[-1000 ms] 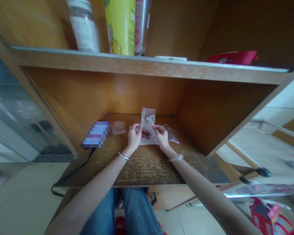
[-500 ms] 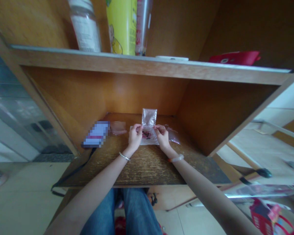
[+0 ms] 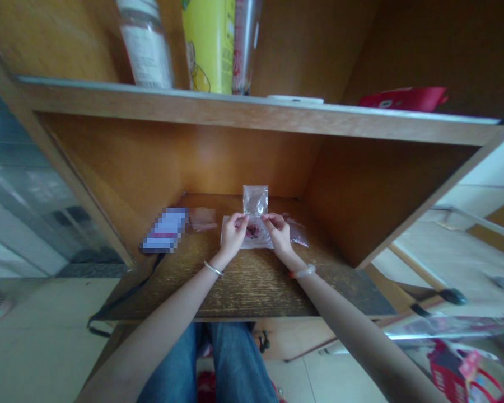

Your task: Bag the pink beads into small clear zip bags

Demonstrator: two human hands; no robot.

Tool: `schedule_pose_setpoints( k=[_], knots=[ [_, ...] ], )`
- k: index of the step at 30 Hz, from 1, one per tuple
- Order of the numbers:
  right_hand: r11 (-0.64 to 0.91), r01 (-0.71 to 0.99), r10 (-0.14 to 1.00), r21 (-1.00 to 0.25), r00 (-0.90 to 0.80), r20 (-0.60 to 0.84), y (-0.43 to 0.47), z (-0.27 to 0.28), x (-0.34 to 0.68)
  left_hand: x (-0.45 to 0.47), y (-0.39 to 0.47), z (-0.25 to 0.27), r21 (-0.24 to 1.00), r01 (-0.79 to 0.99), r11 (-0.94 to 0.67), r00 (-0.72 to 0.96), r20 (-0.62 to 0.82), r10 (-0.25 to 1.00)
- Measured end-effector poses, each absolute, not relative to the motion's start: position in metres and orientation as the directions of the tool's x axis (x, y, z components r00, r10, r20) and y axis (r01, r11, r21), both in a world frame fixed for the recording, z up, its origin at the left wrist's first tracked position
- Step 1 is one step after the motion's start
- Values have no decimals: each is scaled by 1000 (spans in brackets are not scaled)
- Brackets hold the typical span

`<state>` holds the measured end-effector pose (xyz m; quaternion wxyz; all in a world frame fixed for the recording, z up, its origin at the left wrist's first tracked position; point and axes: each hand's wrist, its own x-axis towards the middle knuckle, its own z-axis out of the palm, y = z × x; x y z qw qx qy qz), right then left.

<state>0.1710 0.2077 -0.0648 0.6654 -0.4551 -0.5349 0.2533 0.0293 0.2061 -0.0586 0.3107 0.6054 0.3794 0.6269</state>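
A small clear plastic bag [image 3: 255, 200] is pinched along its near edge between both hands. My left hand [image 3: 234, 232] closes on the left corner with thumb and forefinger. At the right corner, my right hand [image 3: 279, 232] grips the same way. Beneath the hands lies a whitish plastic sheet or bag [image 3: 262, 242] with small dark red pieces [image 3: 252, 230] on or in it; which of the two I cannot tell. Another clear bag [image 3: 299, 235] rests just right of my right hand. Left of my left hand are some flat clear bags [image 3: 203, 219].
A phone-like device [image 3: 164, 230] with a black strap [image 3: 151, 274] lies left on the worn wooden desk [image 3: 252, 285]. The shelf [image 3: 252, 115] overhead holds a jar [image 3: 147, 53], a yellow container [image 3: 210, 47] and a red item [image 3: 403, 99].
Both hands and the small bag have shifted very slightly, with the left fingers nearer the middle of the bag's edge. Everything else stays in place.
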Motion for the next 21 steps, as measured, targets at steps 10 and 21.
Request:
schedule_pose_setpoints(
  k=[10, 21],
  knots=[
    [429, 81, 867, -900, 243, 435, 204, -61, 169, 29, 206, -58, 859, 58, -508, -67, 511, 857],
    [426, 62, 872, -903, 236, 428, 203, -60, 168, 29, 202, -54, 861, 53, -506, -58, 508, 859]
  ],
)
